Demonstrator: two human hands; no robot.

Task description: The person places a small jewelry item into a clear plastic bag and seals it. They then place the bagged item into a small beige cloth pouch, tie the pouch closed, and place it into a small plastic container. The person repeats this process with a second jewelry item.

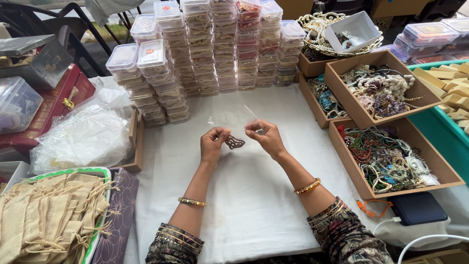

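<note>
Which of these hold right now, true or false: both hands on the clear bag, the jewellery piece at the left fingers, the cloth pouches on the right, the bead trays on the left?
1. Both hands, left hand and right hand, pinch the clear plastic bag: true.
2. The small brown jewellery piece hangs at the left fingers: true.
3. The cloth pouches lie on the right: false, on the left.
4. The bead trays sit on the left: false, on the right.

The clear bag (234,117) is barely visible against the cloth; the small dark ornament (234,142) shows no detail.
</note>
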